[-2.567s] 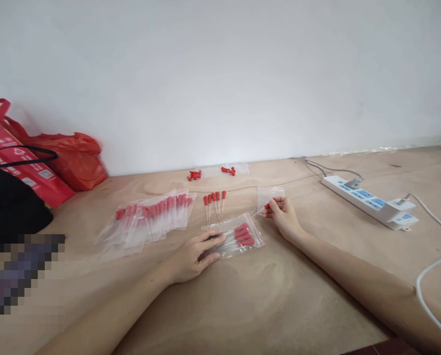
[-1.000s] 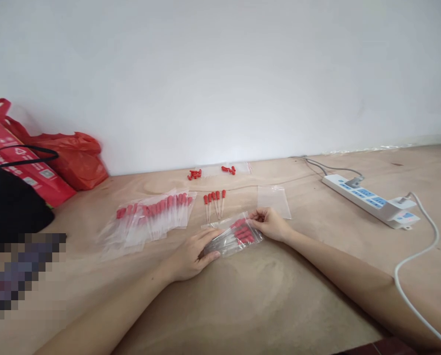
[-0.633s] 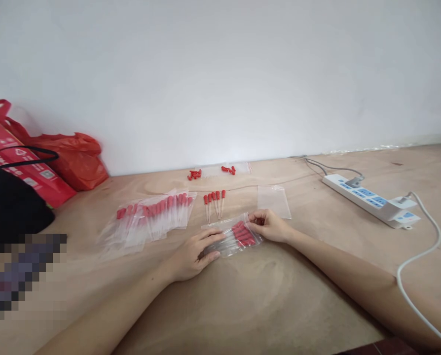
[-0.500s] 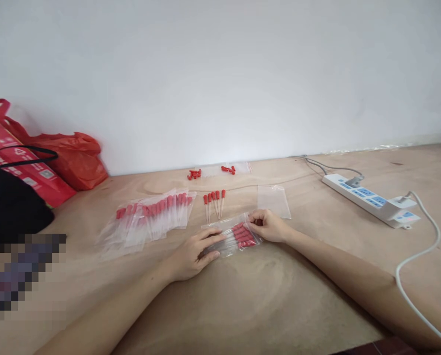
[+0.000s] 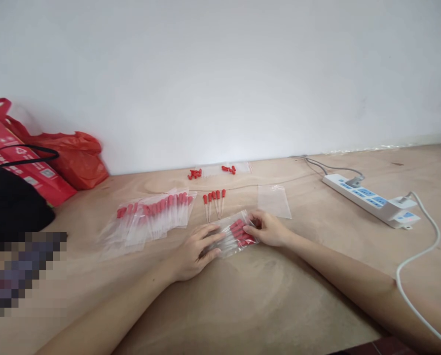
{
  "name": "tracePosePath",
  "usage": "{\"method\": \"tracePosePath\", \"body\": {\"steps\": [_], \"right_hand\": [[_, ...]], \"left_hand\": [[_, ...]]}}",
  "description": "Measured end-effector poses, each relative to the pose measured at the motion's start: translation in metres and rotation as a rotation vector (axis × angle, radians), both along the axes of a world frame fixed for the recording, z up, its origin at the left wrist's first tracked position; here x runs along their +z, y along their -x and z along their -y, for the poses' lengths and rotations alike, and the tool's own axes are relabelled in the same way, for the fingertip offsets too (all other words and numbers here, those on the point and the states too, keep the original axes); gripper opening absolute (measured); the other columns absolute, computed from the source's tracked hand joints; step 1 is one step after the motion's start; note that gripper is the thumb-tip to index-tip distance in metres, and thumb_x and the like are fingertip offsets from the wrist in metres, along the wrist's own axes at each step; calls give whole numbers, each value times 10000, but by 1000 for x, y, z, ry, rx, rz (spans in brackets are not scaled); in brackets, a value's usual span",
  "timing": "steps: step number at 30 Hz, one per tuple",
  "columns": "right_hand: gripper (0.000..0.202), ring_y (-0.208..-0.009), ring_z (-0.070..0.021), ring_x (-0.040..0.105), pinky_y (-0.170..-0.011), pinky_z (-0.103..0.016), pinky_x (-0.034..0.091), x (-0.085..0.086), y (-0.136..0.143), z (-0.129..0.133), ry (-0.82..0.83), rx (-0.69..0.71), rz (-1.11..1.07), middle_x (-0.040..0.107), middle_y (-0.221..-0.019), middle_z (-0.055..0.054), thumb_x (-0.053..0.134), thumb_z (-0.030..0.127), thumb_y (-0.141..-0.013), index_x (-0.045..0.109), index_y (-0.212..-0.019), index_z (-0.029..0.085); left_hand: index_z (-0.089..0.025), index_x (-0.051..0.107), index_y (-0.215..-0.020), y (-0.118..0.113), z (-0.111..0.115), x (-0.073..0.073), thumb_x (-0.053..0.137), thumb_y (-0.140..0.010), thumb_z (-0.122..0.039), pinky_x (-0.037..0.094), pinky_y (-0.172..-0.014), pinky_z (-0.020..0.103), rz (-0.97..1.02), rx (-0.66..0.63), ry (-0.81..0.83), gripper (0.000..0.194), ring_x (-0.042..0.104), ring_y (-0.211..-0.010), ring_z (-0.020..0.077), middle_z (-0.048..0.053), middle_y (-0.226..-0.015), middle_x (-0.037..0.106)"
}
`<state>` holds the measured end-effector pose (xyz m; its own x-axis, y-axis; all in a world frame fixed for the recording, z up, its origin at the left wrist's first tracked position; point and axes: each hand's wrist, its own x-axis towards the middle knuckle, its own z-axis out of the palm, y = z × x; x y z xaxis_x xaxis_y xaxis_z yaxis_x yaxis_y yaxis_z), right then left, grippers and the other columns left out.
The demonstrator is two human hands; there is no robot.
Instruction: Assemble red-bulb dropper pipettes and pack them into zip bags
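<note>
A clear plastic bag holding several red-topped droppers lies between my hands on the wooden table. My left hand grips its left end, fingers over the clear stems and thumb at the lower edge. At the right end, by the red bulbs, my right hand pinches the bag with thumb and fingers. Just behind the bag lie several loose droppers with red bulbs. To their left, several filled clear bags overlap in a spread row. A flat clear bag without droppers lies behind my right hand.
Small red bulbs and another clear bag lie near the wall. A white power strip with cables is at the right, its white cord crossing by my right forearm. Red bags and a black item sit at the left.
My right hand's thumb has moved from the bag's right edge onto the red bulbs, and the bag has turned slightly. My left hand has barely moved.
</note>
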<state>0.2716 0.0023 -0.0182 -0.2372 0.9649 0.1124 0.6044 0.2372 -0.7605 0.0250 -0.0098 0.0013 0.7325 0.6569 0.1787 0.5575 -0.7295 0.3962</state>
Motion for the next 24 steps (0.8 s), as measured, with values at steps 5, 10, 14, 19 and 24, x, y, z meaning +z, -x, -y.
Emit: {"method": "tracePosePath", "body": {"steps": [5,10,14,19,24], "right_hand": [[208,-515,-80,466,-477,-192,352,-8,11,3,95,117,-373,521,-631,26,544,357,-736,477,-814,176],[217,-496,-61,412,-466,-190,343,-6,29,11,33,209,-526,462,-622,42,521,386,-766,458,-791,180],[213,-598,-83,483,-521,-210,405,-6,44,20,-16,243,-634,505,-742,4,520,386,-773,439,-795,190],[219,-794,-126,530,-694,-275,454,-6,39,15,-141,213,-576,530,-889,-37,506,344,-789,430,-943,209],[121,-834,-179,522,-782,-339,419,-6,-13,-16,-490,-81,-10,554,-843,-70,475,281,-788,541,-789,180]], "left_hand": [[-229,334,-1272,0,-4,7,509,-791,-350,356,-935,377,170,192,110,526,428,-1123,218,78,-1264,431],[-188,382,-1211,3,-11,14,640,-660,-416,461,-667,300,191,314,478,649,587,-727,169,58,-961,610],[-156,529,-1001,-2,-6,19,678,-627,-346,452,-728,293,280,188,784,444,598,-828,187,41,-877,638],[-164,543,-957,-6,-3,26,706,-597,-271,474,-581,239,461,208,947,410,611,-648,139,14,-796,659],[-161,585,-873,31,-39,37,760,-513,-241,462,-517,183,743,555,720,408,598,-577,111,-21,-685,657]]}}
